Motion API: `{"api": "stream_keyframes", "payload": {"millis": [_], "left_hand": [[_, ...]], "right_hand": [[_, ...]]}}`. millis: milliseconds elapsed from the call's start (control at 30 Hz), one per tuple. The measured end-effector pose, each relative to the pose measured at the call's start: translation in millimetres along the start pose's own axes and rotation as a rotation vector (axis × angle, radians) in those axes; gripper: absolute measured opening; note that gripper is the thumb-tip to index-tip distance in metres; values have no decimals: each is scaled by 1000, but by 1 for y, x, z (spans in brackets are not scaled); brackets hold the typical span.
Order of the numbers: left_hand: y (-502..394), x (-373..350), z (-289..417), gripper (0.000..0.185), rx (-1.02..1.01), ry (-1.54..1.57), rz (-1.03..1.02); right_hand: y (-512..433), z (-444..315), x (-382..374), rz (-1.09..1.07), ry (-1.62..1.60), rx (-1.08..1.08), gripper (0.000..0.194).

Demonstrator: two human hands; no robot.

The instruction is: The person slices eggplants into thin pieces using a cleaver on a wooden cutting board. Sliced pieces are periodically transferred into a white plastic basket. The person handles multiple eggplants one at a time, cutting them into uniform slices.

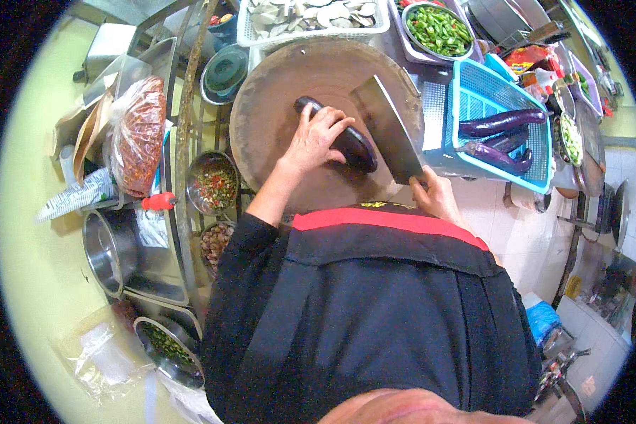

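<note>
A dark purple eggplant lies slantwise on a round wooden chopping block. My left hand rests over its upper part, with the fingers across it and the thumb at its side. In my right hand is the handle of a broad cleaver, whose blade stands just right of the eggplant, apart from it. The eggplant looks whole. More eggplants lie in a blue plastic basket to the right of the block.
Beyond the block stand a white basket of pale slices and a bowl of cut green peppers. Metal bowls of chopped ingredients line the left side, near a bagged reddish food. A metal rail runs along there.
</note>
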State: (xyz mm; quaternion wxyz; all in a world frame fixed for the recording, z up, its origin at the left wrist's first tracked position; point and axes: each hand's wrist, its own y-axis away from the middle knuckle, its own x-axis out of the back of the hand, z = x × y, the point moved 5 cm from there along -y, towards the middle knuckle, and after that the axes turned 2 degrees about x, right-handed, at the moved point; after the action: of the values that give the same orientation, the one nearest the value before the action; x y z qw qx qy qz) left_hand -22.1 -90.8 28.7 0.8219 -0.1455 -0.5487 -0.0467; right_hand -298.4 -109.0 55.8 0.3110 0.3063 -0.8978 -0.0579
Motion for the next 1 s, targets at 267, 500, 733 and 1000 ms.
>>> {"api": "stream_keyframes", "payload": {"millis": [267, 500, 733, 1000], "left_hand": [[6, -18, 22, 59, 302, -177, -36], [10, -27, 26, 61, 364, -190, -36], [15, -29, 38, 63, 391, -228, 37], [9, -11, 44, 83, -134, -133, -65]], "right_hand": [[-7, 13, 8, 214, 20, 77, 22], [-15, 19, -5, 96, 32, -58, 26], [-43, 2, -19, 47, 211, -54, 23], [-104, -7, -5, 67, 197, 4, 24]]}}
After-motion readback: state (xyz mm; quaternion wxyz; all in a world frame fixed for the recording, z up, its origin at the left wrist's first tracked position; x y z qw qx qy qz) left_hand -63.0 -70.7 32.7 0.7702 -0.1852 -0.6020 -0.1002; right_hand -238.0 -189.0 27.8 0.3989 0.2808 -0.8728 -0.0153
